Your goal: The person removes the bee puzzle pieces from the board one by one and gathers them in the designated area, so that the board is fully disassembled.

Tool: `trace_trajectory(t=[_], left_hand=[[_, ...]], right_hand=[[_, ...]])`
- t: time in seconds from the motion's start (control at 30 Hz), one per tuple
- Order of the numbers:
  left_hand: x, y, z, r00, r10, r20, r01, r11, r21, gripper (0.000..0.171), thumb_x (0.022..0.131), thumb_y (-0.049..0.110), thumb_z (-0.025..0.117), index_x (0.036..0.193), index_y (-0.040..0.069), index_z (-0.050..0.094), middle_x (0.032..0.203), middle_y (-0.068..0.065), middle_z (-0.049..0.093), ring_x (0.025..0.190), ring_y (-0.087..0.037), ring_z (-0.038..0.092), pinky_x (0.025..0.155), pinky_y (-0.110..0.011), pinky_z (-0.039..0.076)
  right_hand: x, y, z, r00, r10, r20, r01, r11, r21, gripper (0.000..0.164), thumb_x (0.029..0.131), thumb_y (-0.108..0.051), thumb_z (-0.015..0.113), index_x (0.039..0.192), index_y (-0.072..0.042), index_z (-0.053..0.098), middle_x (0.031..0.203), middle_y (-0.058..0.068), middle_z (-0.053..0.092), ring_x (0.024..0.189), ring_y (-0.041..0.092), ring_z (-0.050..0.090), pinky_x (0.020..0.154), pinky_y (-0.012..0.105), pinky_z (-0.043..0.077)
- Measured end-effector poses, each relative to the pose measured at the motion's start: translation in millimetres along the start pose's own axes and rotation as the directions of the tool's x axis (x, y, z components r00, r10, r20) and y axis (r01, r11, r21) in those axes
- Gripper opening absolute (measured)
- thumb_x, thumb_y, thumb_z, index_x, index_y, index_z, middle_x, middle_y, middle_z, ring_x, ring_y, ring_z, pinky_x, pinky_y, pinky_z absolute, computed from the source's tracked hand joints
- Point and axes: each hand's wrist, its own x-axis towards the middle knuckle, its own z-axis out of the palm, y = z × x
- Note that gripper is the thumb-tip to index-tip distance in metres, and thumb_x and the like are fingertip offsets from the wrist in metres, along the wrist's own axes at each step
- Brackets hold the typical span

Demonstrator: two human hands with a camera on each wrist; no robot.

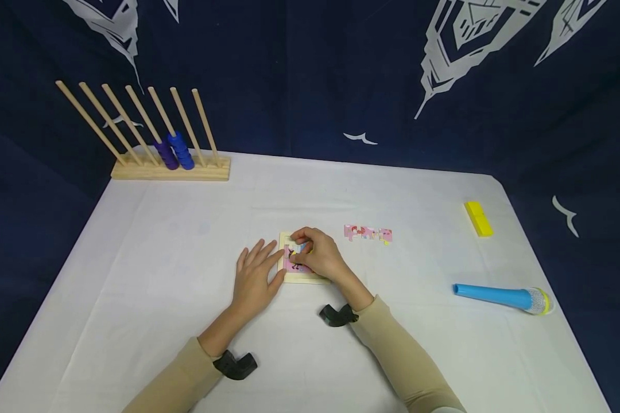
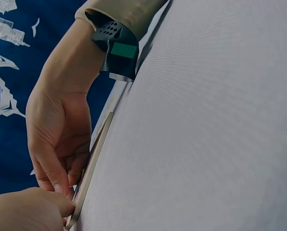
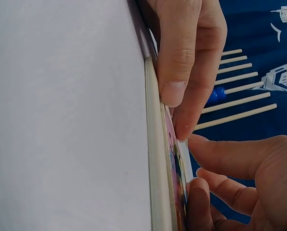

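Note:
A small jigsaw puzzle in a pale wooden frame [image 1: 305, 279] lies on the table, with pink picture pieces inside. My left hand [image 1: 255, 281] rests at its left side with fingers extended; in the right wrist view the left thumb [image 3: 175, 91] touches the frame's edge. Over the puzzle, my right hand [image 1: 320, 252] has its fingers bent and pinches a puzzle piece [image 3: 187, 161], seen as a pale sliver between fingertip and thumb. The right hand covers part of the picture. Several loose pink puzzle pieces [image 1: 361, 232] lie to the right of the frame.
At the back left stands a wooden peg rack [image 1: 170, 173] with upright rods and purple and blue beads. On the right are a yellow block [image 1: 478, 218] and a blue toy microphone [image 1: 496, 295]. A dark blue patterned cloth [image 1: 315, 74] hangs behind the white table [image 1: 175, 241].

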Motion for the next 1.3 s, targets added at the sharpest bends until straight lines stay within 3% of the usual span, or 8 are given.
trace_trajectory(t=[0.17,0.53,1.3], left_hand=[[-0.2,0.6,0.0,1.000,0.000,0.000,0.000,1.000,0.007,0.040,0.089,0.022,0.067,0.126,0.007,0.065,0.144,-0.015,0.053,0.141,-0.037,0.038,0.114,-0.062,0.018],[0.3,-0.2,1.4,1.000,0.001,-0.008,-0.001,1.000,0.010,0.040,0.089,0.021,0.067,0.126,0.007,0.065,0.143,-0.014,0.054,0.141,-0.037,0.038,0.114,-0.062,0.019],[0.2,-1.5,2.2,1.000,0.000,-0.004,0.000,1.000,0.013,0.040,0.089,0.022,0.068,0.126,0.006,0.065,0.143,-0.015,0.053,0.141,-0.038,0.037,0.114,-0.062,0.019]], right_hand=[[-0.3,0.2,0.5,1.000,-0.007,-0.005,0.006,0.999,-0.033,0.040,0.076,-0.011,0.083,0.112,-0.010,0.067,0.104,0.006,0.065,0.078,0.014,0.058,0.069,0.025,0.045],[-1.5,2.5,4.3,0.994,-0.113,-0.016,0.108,0.979,-0.175,0.036,0.075,-0.010,0.082,0.108,-0.010,0.069,0.097,0.003,0.062,0.070,0.010,0.053,0.063,0.024,0.042],[-2.5,0.1,4.8,0.994,-0.108,0.024,0.111,0.967,-0.227,0.036,0.079,-0.013,0.080,0.114,-0.012,0.070,0.097,0.003,0.059,0.068,0.010,0.047,0.058,0.024,0.036]])
